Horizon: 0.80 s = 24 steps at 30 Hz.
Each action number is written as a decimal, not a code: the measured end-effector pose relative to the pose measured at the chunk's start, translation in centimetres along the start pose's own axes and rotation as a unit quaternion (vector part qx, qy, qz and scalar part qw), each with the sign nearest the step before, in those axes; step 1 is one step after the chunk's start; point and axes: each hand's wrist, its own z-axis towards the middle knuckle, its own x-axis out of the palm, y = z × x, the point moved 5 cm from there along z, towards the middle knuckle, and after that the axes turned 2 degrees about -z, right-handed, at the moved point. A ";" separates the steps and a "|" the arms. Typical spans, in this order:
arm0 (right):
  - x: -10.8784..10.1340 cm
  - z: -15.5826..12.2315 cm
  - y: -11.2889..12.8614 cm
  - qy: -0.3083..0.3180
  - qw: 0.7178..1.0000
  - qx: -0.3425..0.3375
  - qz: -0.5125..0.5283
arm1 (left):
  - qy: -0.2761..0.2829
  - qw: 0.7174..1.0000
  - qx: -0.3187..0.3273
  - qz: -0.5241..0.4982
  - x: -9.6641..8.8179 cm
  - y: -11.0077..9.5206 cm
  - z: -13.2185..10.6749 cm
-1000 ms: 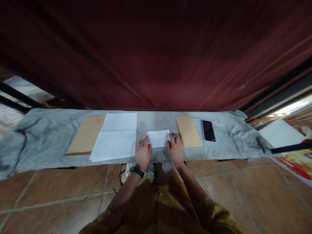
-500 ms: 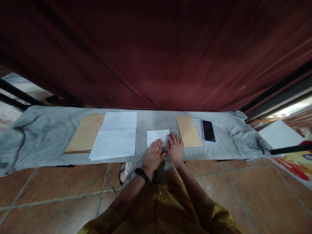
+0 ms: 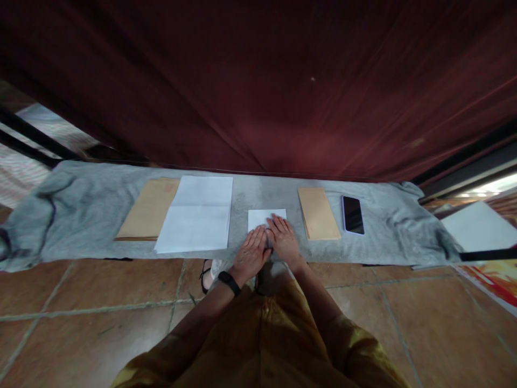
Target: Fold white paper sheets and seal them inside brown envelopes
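A small folded white paper (image 3: 260,217) lies on the grey cloth (image 3: 81,215) in front of me. Both hands rest flat on its near part, fingers stretched out and side by side. My left hand (image 3: 252,255), with a black band on the wrist, covers the paper's lower left. My right hand (image 3: 283,241) covers its lower right, and the two hands touch at the middle. Neither hand holds anything.
A large creased white sheet (image 3: 197,218) lies left of the folded paper, partly over a brown envelope (image 3: 147,210). A second brown envelope (image 3: 318,213) and a black phone (image 3: 353,214) lie to the right. A dark red curtain (image 3: 262,86) hangs behind; tiled floor (image 3: 81,318) is below.
My left hand slid right from the paper's left edge onto it, and my right hand moved left to meet it. The paper stays in place; the view shifted slightly.
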 end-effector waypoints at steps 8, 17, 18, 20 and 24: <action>-0.1 -0.6 -0.8 -0.023 0.998 0.038 -0.039 | 0.013 1.000 -0.007 0.020 -0.3 1.0 -0.7; -0.4 -1.5 -1.8 -0.063 0.995 0.066 -0.051 | 0.012 0.999 -0.015 0.029 -0.5 1.2 -1.0; -0.4 -1.5 -1.8 -0.063 0.995 0.064 -0.052 | 0.012 0.999 -0.016 0.030 -0.5 1.2 -1.0; -0.3 -1.6 -1.9 -0.064 0.995 0.062 -0.052 | 0.013 0.999 -0.016 0.030 -0.6 1.3 -1.1; -0.3 -1.6 -1.8 -0.070 0.995 0.057 -0.051 | 0.007 1.000 -0.017 0.023 -0.9 1.2 -1.1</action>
